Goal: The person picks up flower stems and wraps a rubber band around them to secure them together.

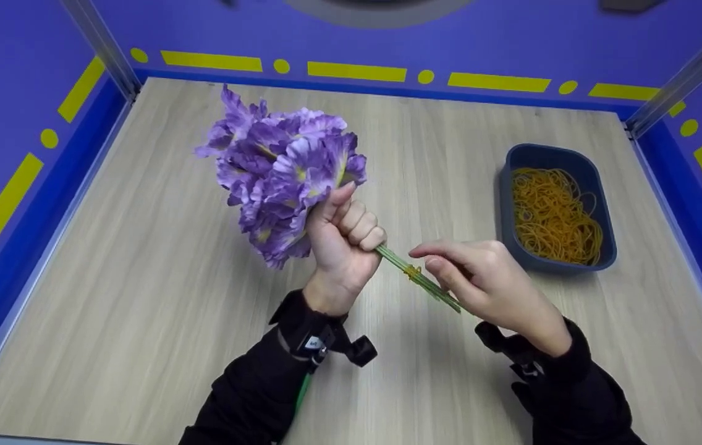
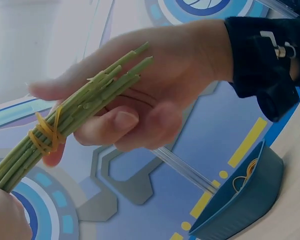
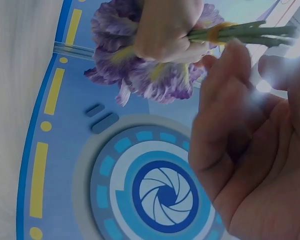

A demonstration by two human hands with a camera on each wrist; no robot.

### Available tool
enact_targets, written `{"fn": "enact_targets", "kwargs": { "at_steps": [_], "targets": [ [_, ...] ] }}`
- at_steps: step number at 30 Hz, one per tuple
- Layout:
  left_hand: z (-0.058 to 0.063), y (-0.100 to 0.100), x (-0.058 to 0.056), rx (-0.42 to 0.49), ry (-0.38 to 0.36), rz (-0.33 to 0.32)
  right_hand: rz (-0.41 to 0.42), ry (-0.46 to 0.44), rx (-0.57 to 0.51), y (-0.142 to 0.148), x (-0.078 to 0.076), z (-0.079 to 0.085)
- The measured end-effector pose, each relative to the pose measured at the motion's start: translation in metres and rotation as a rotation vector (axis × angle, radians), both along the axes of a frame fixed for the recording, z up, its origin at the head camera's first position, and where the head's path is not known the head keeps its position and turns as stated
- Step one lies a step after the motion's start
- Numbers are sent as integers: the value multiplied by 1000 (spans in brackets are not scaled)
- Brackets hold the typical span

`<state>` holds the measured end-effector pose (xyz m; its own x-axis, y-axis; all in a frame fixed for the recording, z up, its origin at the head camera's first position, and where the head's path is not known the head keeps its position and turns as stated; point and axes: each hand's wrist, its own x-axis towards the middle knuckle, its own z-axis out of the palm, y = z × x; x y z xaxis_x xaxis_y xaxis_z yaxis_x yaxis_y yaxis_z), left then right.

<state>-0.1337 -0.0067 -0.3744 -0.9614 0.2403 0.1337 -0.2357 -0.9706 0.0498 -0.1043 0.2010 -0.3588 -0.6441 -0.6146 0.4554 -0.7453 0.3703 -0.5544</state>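
Observation:
My left hand (image 1: 346, 244) grips a bunch of purple artificial flowers (image 1: 289, 164) by its green stems (image 1: 395, 258), just under the blossoms. The blossoms point up and left; the cut stem ends slant down to the right. A yellow rubber band (image 2: 49, 134) is wound round the stems below the left fist. Close beside the banded part is my right hand (image 1: 490, 278), fingers loosely bent and nothing visibly held. In the left wrist view the right hand lies behind the stems, so contact cannot be made out.
On the right of the wooden table (image 1: 159, 321) stands a dark blue-grey bin (image 1: 504, 210) with many loose yellow rubber bands (image 1: 555, 216) inside. Blue panels with yellow marks (image 1: 357, 71) border the table at the back and sides.

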Motion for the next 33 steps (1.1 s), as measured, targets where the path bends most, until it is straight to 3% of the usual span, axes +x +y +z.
{"fn": "enact_targets", "kwargs": {
  "at_steps": [10, 17, 27, 33],
  "targets": [
    [-4, 7, 0, -87, -13, -14, -16, -116, 135, -10, 3, -9],
    [-6, 7, -3, -92, -27, -32, -15, -216, 201, -15, 2, -14],
    [-6, 4, -10, -150, -91, -94, 1, -231, 240, -21, 3, -18],
    [-8, 2, -13, -171, -88, -122, -11, -267, 255, -23, 4, -21]
  ]
}}
